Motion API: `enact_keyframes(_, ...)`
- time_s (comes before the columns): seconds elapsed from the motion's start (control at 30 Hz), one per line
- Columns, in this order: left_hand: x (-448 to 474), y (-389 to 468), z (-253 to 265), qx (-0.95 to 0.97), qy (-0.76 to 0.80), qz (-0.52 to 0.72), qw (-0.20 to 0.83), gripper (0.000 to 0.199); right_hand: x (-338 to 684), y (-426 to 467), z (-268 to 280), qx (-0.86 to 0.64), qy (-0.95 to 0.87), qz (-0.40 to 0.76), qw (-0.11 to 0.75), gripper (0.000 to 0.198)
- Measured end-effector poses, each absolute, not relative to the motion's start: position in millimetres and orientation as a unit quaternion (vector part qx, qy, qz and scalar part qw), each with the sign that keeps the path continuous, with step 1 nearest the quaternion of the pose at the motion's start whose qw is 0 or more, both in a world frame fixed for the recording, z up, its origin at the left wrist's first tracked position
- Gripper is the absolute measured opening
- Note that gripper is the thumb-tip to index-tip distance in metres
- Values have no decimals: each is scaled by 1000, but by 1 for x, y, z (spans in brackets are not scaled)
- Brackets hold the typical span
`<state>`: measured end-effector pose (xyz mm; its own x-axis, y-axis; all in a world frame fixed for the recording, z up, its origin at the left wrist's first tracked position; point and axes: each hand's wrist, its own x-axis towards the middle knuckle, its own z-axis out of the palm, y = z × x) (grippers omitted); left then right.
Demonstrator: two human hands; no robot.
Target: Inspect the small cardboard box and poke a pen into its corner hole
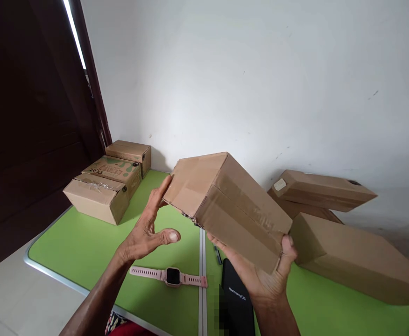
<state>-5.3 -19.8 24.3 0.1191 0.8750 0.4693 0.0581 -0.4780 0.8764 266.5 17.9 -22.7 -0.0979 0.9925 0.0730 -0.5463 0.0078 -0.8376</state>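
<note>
Cardboard box (225, 205): where was it?
Tilted above the green surface (85, 247), between its left and right edges. The right hand (263, 280) clasped it; the left hand (144, 235) touched it, thumb spread wide.
Which step?
Holding it aslant, apparently; the next move called for steady support.

Left of our left hand (146, 235), we have bare tabletop (74, 240) to pass over, as far as three cartons (111, 173) beyond it. Between our hands, the raised box (237, 205) blocks the way through. To the right of our right hand (265, 275), a long box (360, 252) sits close by, with more boxes (323, 190) behind it. Lower than our hands lie the pink watch (172, 276) and dark device (237, 298); above, open air reaches the wall (243, 79).
</note>
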Motion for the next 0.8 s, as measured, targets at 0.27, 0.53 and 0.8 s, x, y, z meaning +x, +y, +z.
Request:
enact_keyframes(0.27,-6,-14,32,671,387,582,248,101,249,8,-8,-291,-238,703,603,68)
enact_keyframes(0.53,-45,-2,72,732,361,533,226,93,261,5,-13,-262,-250,832,421,74)
enact_keyframes(0.8,-54,-12,87,760,433,418,244,109,257,11,-29,-319,-299,830,347,78)
